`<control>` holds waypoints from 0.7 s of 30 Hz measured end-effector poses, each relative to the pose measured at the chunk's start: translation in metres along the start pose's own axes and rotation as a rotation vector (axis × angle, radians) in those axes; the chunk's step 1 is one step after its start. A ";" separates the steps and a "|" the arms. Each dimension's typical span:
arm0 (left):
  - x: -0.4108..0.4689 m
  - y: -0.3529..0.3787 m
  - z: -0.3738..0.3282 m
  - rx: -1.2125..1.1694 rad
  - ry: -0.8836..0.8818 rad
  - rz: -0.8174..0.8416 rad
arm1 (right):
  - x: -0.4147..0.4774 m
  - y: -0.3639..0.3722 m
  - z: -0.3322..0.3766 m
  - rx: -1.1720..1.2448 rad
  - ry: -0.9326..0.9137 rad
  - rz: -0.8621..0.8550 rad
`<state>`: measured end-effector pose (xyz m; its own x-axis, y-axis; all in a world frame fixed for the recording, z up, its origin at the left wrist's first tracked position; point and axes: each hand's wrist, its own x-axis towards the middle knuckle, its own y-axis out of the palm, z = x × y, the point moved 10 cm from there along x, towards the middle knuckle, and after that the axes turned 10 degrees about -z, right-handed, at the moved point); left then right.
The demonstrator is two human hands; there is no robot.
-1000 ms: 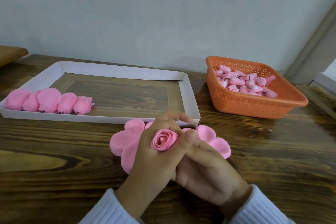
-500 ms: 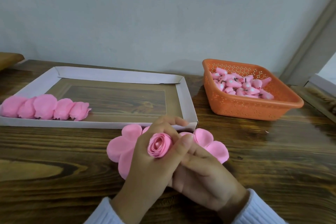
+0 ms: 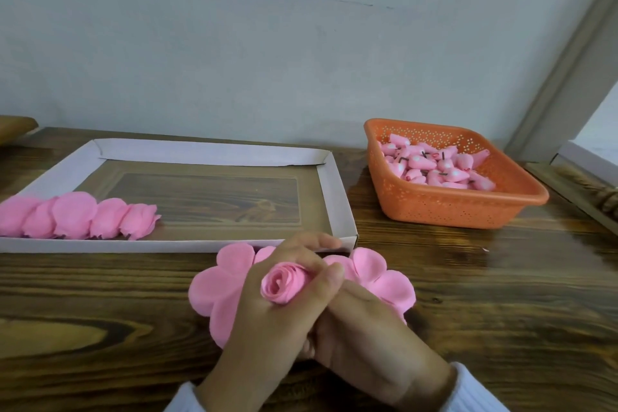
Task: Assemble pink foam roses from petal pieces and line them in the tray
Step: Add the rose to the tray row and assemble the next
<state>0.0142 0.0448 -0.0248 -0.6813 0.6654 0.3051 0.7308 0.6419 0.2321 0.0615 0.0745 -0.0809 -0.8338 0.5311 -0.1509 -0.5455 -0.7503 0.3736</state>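
Where the two hands meet over the near part of the dark-grained brown wooden table, entries run as follows:

- item one: white ribbed knit sleeves at the wrists, lowest in view;
- item two: right hand, low and to the right of the grip, its fingers tucked beneath the left hand and hidden there, so whether it clasps anything cannot be told;
- item three: left hand, thumb and curled fingers closed round a small rolled pink foam rose bud, the bud's spiral centre turned up toward the camera;
- item four: flat pink foam petal sheet with rounded lobes, spread on the table directly under and behind the grip, lobes showing to the left and right of both hands;
- item five: shallow white cardboard tray with folded rim, just beyond the grip, its near right corner close to the left fingertips, its floor showing wood grain;
- item six: row of five finished pink foam roses, overlapping along the tray's near wall, well to the left of the grip, the leftmost cut by the frame edge;
- item seven: orange perforated plastic basket, beyond and to the right of the grip, apart from the tray;
- item eight: heap of small pink teardrop foam buds inside that basket, some with short dark stems;
- item nine: pale grey-blue wall behind all.
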 end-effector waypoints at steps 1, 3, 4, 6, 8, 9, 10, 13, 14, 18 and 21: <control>0.000 0.001 0.001 0.001 -0.009 0.012 | 0.002 -0.003 -0.003 -0.036 -0.012 -0.024; 0.001 -0.002 0.000 0.035 0.012 -0.008 | -0.001 0.004 0.000 0.023 -0.002 0.033; 0.002 -0.006 0.001 0.051 0.021 -0.038 | -0.004 0.009 0.005 0.077 -0.001 0.073; 0.003 -0.012 0.003 0.040 0.019 -0.091 | -0.009 0.014 0.013 0.152 -0.010 0.130; 0.002 -0.010 0.000 0.023 0.039 -0.092 | -0.009 0.014 0.014 0.151 -0.014 0.124; 0.001 -0.008 -0.002 0.017 0.046 -0.085 | -0.008 0.013 0.013 0.151 -0.007 0.113; 0.001 -0.006 -0.003 0.010 0.047 -0.075 | -0.007 0.012 0.011 0.143 0.003 0.103; 0.001 -0.003 -0.001 0.037 0.040 -0.048 | -0.003 0.006 0.006 0.105 0.011 0.047; 0.001 -0.004 -0.001 0.048 0.039 -0.050 | -0.002 0.005 0.005 0.099 0.009 0.040; 0.003 -0.009 0.002 0.025 0.033 -0.084 | -0.005 0.011 0.010 0.153 0.002 0.095; 0.003 -0.011 0.003 0.023 0.029 -0.109 | -0.009 0.016 0.015 0.171 -0.024 0.146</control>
<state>0.0040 0.0408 -0.0290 -0.7553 0.5799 0.3055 0.6508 0.7189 0.2443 0.0615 0.0635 -0.0593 -0.8993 0.4328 -0.0628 -0.3953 -0.7430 0.5401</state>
